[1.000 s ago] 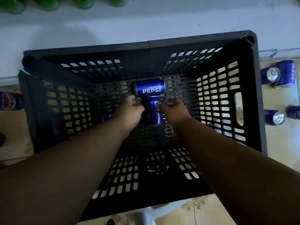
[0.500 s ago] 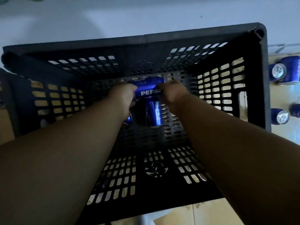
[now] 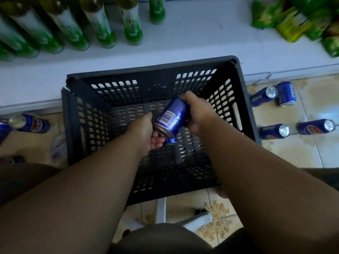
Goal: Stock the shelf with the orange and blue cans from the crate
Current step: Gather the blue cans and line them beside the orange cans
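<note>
A black slotted crate [image 3: 146, 70] stands on the tiled floor against a low white shelf [image 3: 192, 37]. My right hand [image 3: 200, 114] grips a blue Pepsi can [image 3: 172, 114], tilted with its silver end toward me, above the crate's inside. Just below it, my left hand [image 3: 143, 131] curls round a second blue can [image 3: 171, 140]; only a small blue edge of it shows. I see no orange cans. The crate's bottom shows no other cans where it is not hidden by my arms.
Green bottles [image 3: 132, 21] line the shelf's left part and green snack bags [image 3: 302, 19] lie at its right. Several blue cans lie on the floor right of the crate [image 3: 275, 132] and left of it [image 3: 34, 123]. White stool legs [image 3: 161, 211] are below me.
Both hands have risen from the crate floor, each with a blue can. My head has pulled back, so the shelf and bottles have come into view.
</note>
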`<state>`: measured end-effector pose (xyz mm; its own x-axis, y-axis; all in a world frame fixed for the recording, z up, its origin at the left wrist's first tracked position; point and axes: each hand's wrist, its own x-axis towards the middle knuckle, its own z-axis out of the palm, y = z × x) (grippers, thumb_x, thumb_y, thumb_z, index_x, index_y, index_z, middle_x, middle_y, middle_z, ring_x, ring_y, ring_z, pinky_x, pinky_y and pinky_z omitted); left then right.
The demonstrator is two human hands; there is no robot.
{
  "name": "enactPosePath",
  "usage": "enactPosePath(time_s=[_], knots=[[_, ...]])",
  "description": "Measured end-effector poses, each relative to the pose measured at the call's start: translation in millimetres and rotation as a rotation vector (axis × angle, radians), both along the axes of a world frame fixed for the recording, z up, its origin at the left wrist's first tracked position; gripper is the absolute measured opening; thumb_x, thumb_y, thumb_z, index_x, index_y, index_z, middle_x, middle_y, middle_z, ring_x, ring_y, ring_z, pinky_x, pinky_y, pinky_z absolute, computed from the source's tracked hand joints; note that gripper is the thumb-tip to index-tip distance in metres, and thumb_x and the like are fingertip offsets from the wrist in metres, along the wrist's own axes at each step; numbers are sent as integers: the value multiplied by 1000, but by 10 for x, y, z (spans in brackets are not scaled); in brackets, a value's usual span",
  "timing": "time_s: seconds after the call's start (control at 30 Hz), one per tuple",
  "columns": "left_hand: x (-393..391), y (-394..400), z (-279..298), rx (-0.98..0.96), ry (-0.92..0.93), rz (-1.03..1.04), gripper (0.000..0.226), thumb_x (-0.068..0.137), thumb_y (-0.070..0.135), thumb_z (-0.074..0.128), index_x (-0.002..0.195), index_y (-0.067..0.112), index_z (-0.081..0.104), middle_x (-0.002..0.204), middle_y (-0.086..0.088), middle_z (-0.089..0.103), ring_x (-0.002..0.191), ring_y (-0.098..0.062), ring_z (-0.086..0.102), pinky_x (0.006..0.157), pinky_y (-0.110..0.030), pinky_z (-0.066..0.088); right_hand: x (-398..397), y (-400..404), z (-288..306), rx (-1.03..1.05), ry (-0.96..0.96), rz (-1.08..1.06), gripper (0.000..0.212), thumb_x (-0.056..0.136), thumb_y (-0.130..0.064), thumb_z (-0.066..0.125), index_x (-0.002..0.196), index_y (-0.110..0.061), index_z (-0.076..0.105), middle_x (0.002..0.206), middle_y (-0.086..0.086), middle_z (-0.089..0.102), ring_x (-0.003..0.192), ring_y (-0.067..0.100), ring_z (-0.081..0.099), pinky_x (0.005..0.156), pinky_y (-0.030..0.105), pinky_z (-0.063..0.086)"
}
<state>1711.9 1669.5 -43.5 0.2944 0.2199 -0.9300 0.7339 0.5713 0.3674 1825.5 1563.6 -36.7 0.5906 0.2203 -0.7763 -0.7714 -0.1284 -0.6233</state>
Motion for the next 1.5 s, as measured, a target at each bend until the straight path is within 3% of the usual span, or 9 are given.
enactPosePath(time_s=[0.13, 0.27, 0.43, 0.57, 0.77, 0.87, 1.17, 1.33, 1.5], knots=[[-175, -109, 417, -210, -147, -109, 61, 94, 63, 42, 80, 15, 76, 75, -9, 71, 57, -23, 64, 61, -32, 55, -247, -53, 471, 367, 195, -59, 32, 68, -25, 62, 90, -4, 56, 74, 14, 60, 64, 29, 61, 76, 43, 57], [-237, -221, 791, -443, -353, 108, 60, 90, 65, 50, 98, 13, 78, 98, -14, 75, 77, -30, 73, 70, -42, 59, -407, -49, 876, 467, 178, -31, 42, 75, -44, 68, 72, -2, 75, 77, 16, 68, 66, 31, 67, 77, 44, 58], [-350, -223, 1121, -470, -489, 193, 63, 92, 67, 47, 123, 16, 67, 117, -14, 72, 94, -32, 73, 78, -47, 58, -546, -18, 1272, 182, -190, 135, 60, 80, -64, 69, 112, -14, 61, 102, 17, 73, 85, 36, 74, 80, 57, 59], [-439, -252, 1318, -271, -616, 238, 49, 90, 57, 58, 116, 18, 71, 111, -10, 75, 96, -26, 74, 71, -37, 60, -819, -9, 1443, 18, -417, 218, 48, 84, -66, 62, 106, -24, 56, 100, 9, 72, 81, 24, 76, 75, 47, 63], [-573, -202, 1579, -182, -701, 200, 52, 70, 51, 76, 108, 16, 76, 113, -12, 74, 101, -30, 73, 75, -42, 61, -1030, -30, 1611, 79, -441, 125, 47, 92, -63, 54, 102, -17, 63, 85, 4, 76, 74, 19, 76, 60, 33, 61], [-576, -145, 1707, -117, -696, 109, 60, 70, 69, 64, 100, 19, 79, 112, -12, 74, 102, -30, 72, 88, -48, 57, -1071, -21, 1740, 120, -483, 150, 44, 94, -61, 50, 99, -21, 67, 87, 4, 76, 79, 21, 75, 67, 37, 62], [-320, -95, 2329, 329, -800, 153, 59, 76, 81, 50, 91, 31, 77, 95, -7, 78, 87, -25, 76, 75, -41, 58, -1022, 131, 2289, 213, -822, 152, 36, 99, -62, 32, 99, -36, 56, 86, -15, 70, 75, 4, 71, 57, 16, 53], [113, 21, 2797, 453, -901, 185, 70, 63, 86, 48, 95, 31, 75, 97, -5, 78, 90, -25, 75, 86, -51, 58, -640, 288, 2755, 229, -1025, 111, 47, 92, -65, 33, 113, -29, 54, 85, -16, 69, 73, 2, 68, 59, 17, 52], [676, 268, 3233, 560, -1009, 152, 71, 63, 89, 39, 101, 38, 72, 97, 2, 78, 89, -20, 75, 81, -50, 60, -84, 488, 3194, 301, -1130, 145, 64, 75, -78, 38, 124, -38, 49, 100, -11, 69, 85, 2, 70, 66, 21, 58]])
